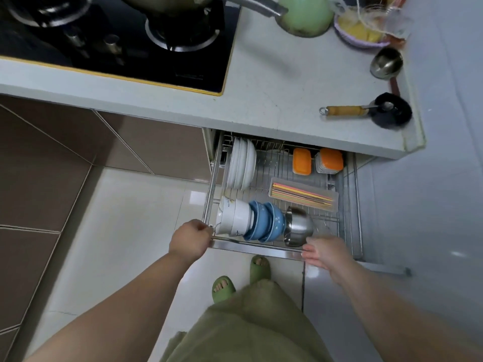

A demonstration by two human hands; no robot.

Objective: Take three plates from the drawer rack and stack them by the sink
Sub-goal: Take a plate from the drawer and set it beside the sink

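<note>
A wire drawer rack [347, 205] is pulled out from under the counter. Several white plates [241, 163] stand on edge at its back left. My left hand [190, 239] is closed around the rack's front rail [256, 248] at the left corner. My right hand [324, 250] rests on the same rail further right, its fingers spread over the edge. No sink is in view.
White bowls [232, 218], blue bowls [266, 222] and a steel bowl [299, 227] lie along the rack's front. A chopstick tray [303, 194] and orange-lidded boxes [302, 161] sit behind. The counter [274, 82] above holds a gas hob [117, 35], a green jug and a ladle. My feet stand below the drawer.
</note>
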